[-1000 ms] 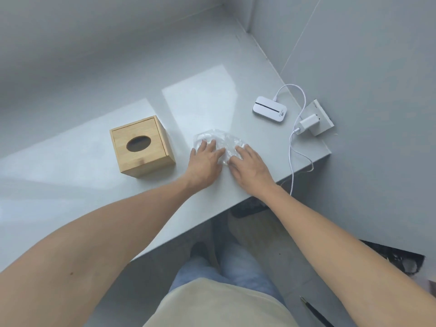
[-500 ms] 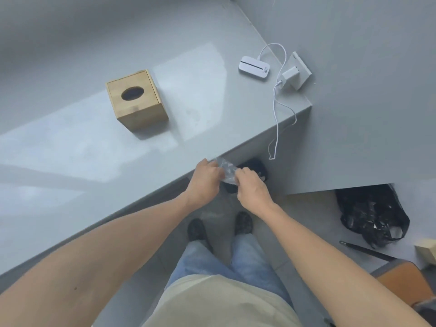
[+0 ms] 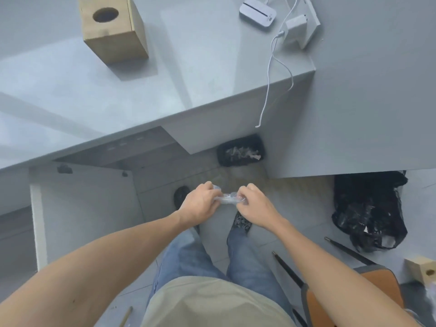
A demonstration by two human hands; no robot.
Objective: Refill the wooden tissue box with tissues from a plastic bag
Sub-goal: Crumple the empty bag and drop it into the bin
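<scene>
The wooden tissue box (image 3: 113, 29), with a round hole in its top, stands upright on the grey counter (image 3: 165, 86) at the upper left, far from both hands. My left hand (image 3: 200, 204) and my right hand (image 3: 253, 206) are held together in front of me above the floor, off the counter. Both grip a crumpled clear plastic bag (image 3: 230, 198), squeezed into a small roll stretched between them. No tissues are visible in it.
A black-lined bin (image 3: 240, 151) with crumpled scraps sits on the floor under the counter. A black plastic bag (image 3: 368, 211) lies on the floor at right. A white device (image 3: 257, 13) and charger with cable (image 3: 271, 67) rest at the counter's far right. An orange chair (image 3: 379, 286) stands at lower right.
Both hands lifted the clear plastic bag off the counter and drew it back and down over the floor, crumpling it. The view tilted down; the wooden box stayed put.
</scene>
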